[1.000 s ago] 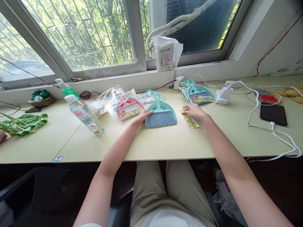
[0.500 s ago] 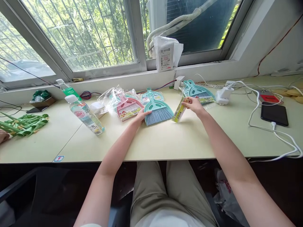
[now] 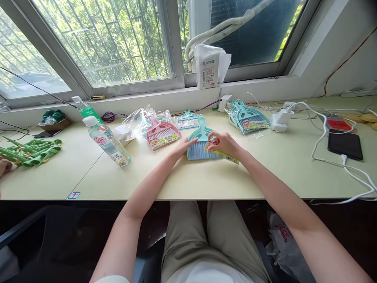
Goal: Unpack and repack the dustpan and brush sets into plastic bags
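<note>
A small teal brush (image 3: 200, 142) with blue-grey bristles lies flat on the pale desk (image 3: 206, 177). My left hand (image 3: 183, 146) presses its fingers on the brush's left edge. My right hand (image 3: 224, 144) holds a yellow-green paper label (image 3: 226, 155) over the bristles on the right side. To the left lies a pink brush-and-dustpan set (image 3: 161, 133) in clear wrap. Another teal set (image 3: 188, 120) lies behind, and a stack of wrapped teal sets (image 3: 249, 117) sits at the back right.
A water bottle (image 3: 107, 142) lies tilted at left, a second bottle (image 3: 84, 110) behind it. Green plastic pieces (image 3: 29, 151) lie far left near another person's hand (image 3: 4, 167). A white charger (image 3: 279, 120), cables and a black phone (image 3: 345, 144) occupy the right. A white package (image 3: 209, 65) stands on the sill.
My right hand lifted the label off the desk at right and carried it left onto the brush's bristles. My left hand stayed on the brush.
</note>
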`<move>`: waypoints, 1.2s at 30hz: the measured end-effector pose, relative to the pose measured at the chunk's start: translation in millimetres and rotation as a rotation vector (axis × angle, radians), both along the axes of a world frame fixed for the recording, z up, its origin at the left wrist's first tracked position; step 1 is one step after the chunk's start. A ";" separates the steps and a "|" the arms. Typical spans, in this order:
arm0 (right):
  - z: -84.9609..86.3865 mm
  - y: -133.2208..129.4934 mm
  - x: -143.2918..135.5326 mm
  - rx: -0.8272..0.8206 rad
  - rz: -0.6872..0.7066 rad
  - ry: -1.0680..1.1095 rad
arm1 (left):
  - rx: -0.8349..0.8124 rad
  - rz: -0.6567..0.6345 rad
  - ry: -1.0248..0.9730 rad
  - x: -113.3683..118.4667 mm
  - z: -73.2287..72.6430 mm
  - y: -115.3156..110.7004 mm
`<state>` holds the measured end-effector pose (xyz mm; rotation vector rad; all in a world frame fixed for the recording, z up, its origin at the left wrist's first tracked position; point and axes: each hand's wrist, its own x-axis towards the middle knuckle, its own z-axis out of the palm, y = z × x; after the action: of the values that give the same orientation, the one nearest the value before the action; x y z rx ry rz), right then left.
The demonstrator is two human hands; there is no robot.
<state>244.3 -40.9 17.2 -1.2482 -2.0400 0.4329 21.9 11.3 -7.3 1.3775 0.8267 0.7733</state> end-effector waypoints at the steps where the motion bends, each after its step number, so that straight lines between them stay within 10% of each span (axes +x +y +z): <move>1: 2.2 -5.1 -5.3 0.050 0.031 -0.111 | -0.005 -0.079 0.000 4.1 -0.2 -4.2; 6: 5.8 -20.3 -24.0 0.128 0.146 -0.393 | -0.022 -0.304 0.021 14.5 -4.3 -14.2; 22: -10.7 -7.5 -18.9 0.595 0.166 -0.584 | 0.087 -0.197 0.000 -2.4 6.8 -5.6; 30: -20.9 4.4 -20.0 0.343 -0.560 0.449 | 0.192 0.215 -0.205 -7.8 9.7 7.8; 36: -33.7 10.7 -38.2 -0.425 -0.153 1.083 | 0.267 0.194 -0.215 -3.1 4.7 6.4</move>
<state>206.1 -30.2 -16.4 -1.0218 -0.9452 1.1961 18.8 17.7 -2.6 1.4299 0.7114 1.1955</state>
